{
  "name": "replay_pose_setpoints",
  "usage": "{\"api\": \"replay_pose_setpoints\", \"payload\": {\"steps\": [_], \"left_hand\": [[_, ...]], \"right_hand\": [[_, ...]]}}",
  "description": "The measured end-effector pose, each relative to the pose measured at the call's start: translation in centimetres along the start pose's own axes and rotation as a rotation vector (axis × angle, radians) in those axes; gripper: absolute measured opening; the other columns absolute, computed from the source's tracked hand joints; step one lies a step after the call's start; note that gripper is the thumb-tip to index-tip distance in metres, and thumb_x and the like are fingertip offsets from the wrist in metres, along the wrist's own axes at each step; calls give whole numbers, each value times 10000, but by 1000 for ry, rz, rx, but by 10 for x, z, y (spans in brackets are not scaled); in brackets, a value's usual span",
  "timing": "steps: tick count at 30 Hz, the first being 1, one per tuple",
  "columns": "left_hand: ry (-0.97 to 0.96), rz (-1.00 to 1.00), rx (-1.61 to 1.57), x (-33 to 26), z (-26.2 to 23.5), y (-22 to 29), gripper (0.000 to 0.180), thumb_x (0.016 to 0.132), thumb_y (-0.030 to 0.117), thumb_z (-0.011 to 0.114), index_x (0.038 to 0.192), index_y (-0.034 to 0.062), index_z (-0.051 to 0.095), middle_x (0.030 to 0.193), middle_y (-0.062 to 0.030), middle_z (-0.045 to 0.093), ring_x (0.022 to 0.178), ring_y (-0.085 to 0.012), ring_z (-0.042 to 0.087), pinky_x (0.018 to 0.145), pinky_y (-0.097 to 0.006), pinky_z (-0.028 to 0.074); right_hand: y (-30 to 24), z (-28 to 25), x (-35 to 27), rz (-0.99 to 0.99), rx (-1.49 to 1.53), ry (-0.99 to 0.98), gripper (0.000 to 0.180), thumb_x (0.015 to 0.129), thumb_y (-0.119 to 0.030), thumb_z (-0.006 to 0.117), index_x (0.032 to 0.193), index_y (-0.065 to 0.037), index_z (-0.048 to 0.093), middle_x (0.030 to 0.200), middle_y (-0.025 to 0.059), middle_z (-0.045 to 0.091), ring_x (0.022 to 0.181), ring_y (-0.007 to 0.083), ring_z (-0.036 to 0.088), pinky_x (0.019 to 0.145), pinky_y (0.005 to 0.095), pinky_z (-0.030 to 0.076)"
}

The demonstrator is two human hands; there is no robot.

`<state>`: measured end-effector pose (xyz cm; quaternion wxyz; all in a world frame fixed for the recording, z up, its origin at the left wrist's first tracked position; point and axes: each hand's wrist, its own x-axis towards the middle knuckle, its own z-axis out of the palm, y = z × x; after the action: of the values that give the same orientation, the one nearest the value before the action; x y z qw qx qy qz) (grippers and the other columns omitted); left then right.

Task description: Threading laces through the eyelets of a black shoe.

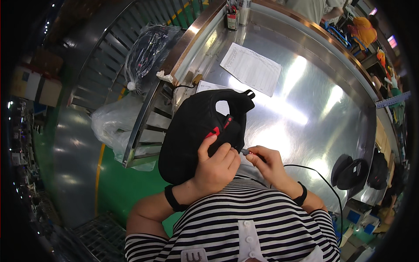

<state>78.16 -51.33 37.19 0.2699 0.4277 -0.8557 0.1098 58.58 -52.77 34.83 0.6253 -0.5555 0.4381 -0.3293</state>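
Both hands are busy with a black fabric cap (185, 135), which sits in front of the person's chest, mostly left of centre and over the near left corner of the table. Left hand (217, 169) is closed up on the cap, thumb pointing up beside a small red tab (213, 132) and fingers curled in near the back strap (227, 124), which has red marking on it. Right hand (268, 165) is in a narrow pinch, thumb and fingertips on a small dark grey piece with a bit of red (246, 152), right by the cap's edge. Too small to tell what that piece is, or whether it's attached to the cap.

There's a black wristband on each wrist, and a striped shirt (227, 209) below. A thin black cable (321, 175) curves off past the right forearm; can't see where it ends.

Further out, the shiny metal table (301, 135) has a sheet of paper (251, 70) on it, a spiral notebook (209, 86) partly behind the cap, and a pen holder (232, 21) in the far corner. Some dark rounded items (349, 172) sit on the right. Off to the left there's clear plastic (118, 122) by a metal rack, over green floor (115, 174).
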Motion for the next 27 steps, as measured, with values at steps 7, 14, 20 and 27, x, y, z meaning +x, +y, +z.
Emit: {"api": "replay_pose_setpoints", "payload": {"steps": [7,14,20,27], "left_hand": [[-2,33,-17,3,8,-2,102,748,78,630,819,15,667,747,-32,552,893,-177,599,1014,-531,349],[3,7,-74,4,7,-3,118,736,78,625,825,12,665,752,-35,554,894,-185,597,1011,-525,353],[-4,34,-71,4,8,-6,51,787,99,625,780,49,632,778,-29,575,924,-170,616,1036,-487,353],[18,17,-153,6,10,-7,154,713,78,633,844,4,668,760,-38,561,895,-190,595,1004,-512,358]], "right_hand": [[-2,5,-2,-236,-540,168,188,902,-148,683,993,10,638,699,52,554,532,160,543,476,278,411],[0,-9,2,536,798,-222,272,996,-283,581,998,-19,649,672,-73,454,511,31,325,441,193,240],[-1,2,-2,-296,-620,164,174,903,-139,674,989,8,643,729,101,600,557,190,580,501,310,432],[-2,1,-1,38,-223,119,200,947,-197,641,990,-2,624,664,16,489,516,94,483,443,253,355]]}}
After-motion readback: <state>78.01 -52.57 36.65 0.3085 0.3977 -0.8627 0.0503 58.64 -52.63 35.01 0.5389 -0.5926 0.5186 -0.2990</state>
